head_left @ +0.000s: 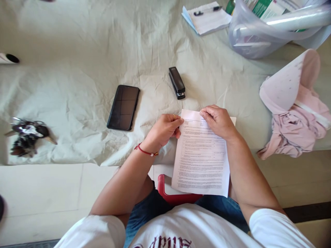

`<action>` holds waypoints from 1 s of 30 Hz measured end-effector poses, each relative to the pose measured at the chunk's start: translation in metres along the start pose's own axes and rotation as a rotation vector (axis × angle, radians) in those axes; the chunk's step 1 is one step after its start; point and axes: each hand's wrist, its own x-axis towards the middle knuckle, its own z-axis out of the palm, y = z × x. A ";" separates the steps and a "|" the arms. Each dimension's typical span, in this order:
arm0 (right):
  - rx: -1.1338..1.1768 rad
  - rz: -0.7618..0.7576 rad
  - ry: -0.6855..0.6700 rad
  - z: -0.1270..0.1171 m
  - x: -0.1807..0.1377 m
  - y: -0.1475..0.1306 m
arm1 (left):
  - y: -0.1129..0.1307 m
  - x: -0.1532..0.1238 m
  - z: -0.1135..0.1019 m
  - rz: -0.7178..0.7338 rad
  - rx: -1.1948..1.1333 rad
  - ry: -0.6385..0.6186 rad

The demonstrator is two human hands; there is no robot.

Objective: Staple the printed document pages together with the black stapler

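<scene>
Printed sheets of paper (200, 162), dense with lines of text, hang over the near table edge above my lap. My left hand (167, 129) pinches their upper left edge between thumb and fingers. At the top edge, my right hand (218, 120) grips the paper with the thumb on its face and the fingers mostly behind. I cannot tell how many sheets are there. Just beyond the paper lies a black stapler (177, 82), touched by neither hand. A dark-screened phone (123, 107) rests to the left of my left hand.
On the cloth-covered table (77, 86), a bunch of keys (29, 136) lies far left. Crumpled pink fabric (297, 110) sits at right. Behind it stands a translucent tub (253, 38) holding a roll and packets. A pen (207, 11) lies on a notepad (210, 22).
</scene>
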 end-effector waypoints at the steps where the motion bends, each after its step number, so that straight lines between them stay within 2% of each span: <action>1: 0.004 -0.003 -0.004 0.000 0.000 0.000 | 0.001 0.000 0.000 -0.009 -0.013 0.011; 6: 0.054 -0.004 -0.025 -0.002 -0.001 -0.005 | 0.003 -0.001 0.002 -0.026 -0.082 0.044; 12: 0.066 0.069 -0.031 -0.014 -0.003 -0.004 | 0.002 -0.002 -0.003 -0.057 -0.158 0.040; 19: 0.005 0.109 0.029 -0.033 -0.009 0.005 | -0.005 0.004 -0.008 0.029 -0.037 0.129; 23: -0.041 0.121 0.017 -0.045 -0.013 0.006 | -0.004 0.005 -0.008 0.039 0.010 0.164; 27: -0.019 0.224 -0.035 -0.062 -0.018 0.011 | 0.000 0.005 -0.008 0.038 -0.002 0.199; 30: 0.025 0.318 0.006 -0.071 -0.023 0.019 | 0.005 0.005 -0.008 0.017 -0.015 0.216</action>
